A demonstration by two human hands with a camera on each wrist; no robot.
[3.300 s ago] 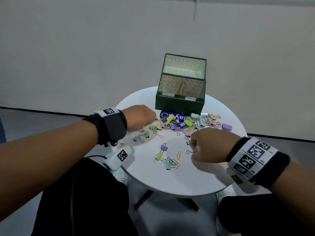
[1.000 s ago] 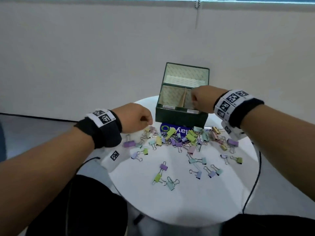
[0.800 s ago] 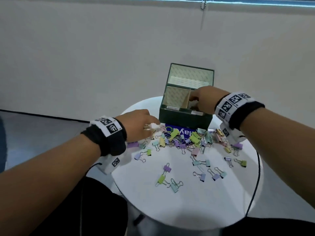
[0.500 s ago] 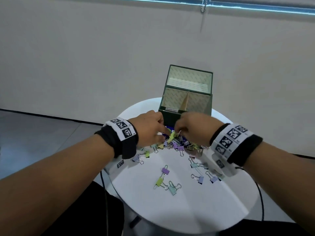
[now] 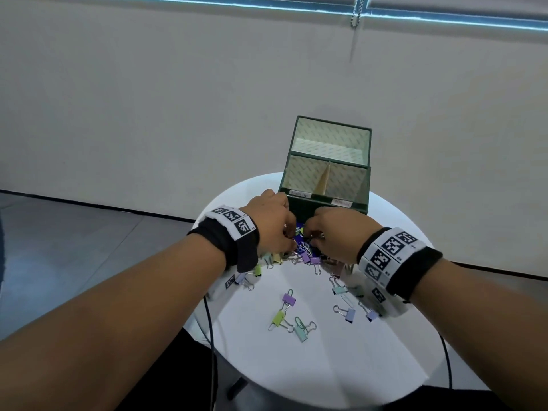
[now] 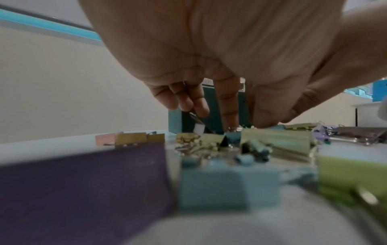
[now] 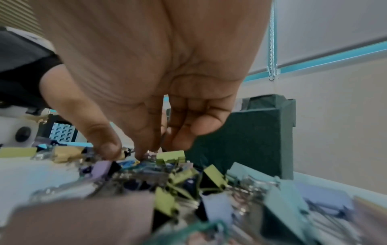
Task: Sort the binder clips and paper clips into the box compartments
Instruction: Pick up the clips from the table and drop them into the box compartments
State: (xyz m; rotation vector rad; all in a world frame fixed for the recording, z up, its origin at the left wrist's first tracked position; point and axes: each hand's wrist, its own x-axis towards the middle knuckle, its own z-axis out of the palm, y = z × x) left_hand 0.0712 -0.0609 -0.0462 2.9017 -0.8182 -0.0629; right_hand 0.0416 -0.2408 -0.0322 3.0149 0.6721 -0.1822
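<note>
The pile of clips (image 5: 302,253) lies mid-frame in the head view, just below the green box (image 5: 326,185), with stray binder clips (image 5: 289,299) scattered lower on the white tabletop (image 5: 326,366). A second ago the right hand (image 5: 332,235) was over the box's right front compartment; now it is back at the pile, so one drop looks done and another pick begins. Its thumb and forefinger pinch into the heap, probably on a clip. The left hand (image 5: 272,226) curls round a silver clip handle (image 6: 195,118).

1 green box (image 5: 324,203), 3 compartments, 1 round table (image 5: 326,366), 2 hands, many binder clips (image 5: 289,299)
</note>
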